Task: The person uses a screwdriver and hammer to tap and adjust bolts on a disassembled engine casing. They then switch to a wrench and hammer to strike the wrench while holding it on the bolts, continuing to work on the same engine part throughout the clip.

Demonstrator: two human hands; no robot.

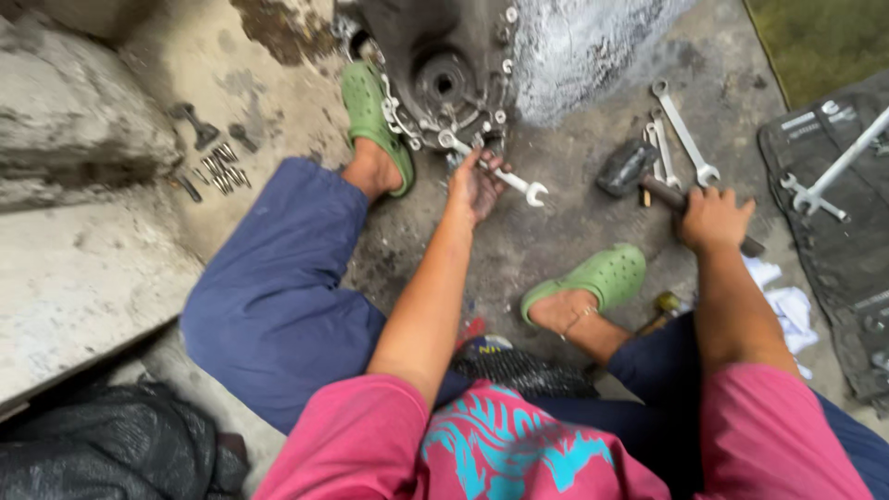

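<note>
Left hand [475,185]: closed around combination wrench [495,171], ring end on a bolt of the gear housing [444,74] just above. Right hand [711,220]: gripping hammer [648,181] handle, spanners [681,130] beyond. Step judged: bolt turning; next calls for steady leverage.

The upper part of the metal housing [454,65] is cut off by the top edge. Beside it, the middle of the wrench [505,176] is covered by the left hand [474,185], so the grip cannot be made out. Right of the housing, the hammer handle [662,192] is partly hidden under the right hand [713,220]. Left of the housing, the small bolts [220,168] are too blurred to be counted. The tool roll [838,241] is cut by the right edge.
</note>
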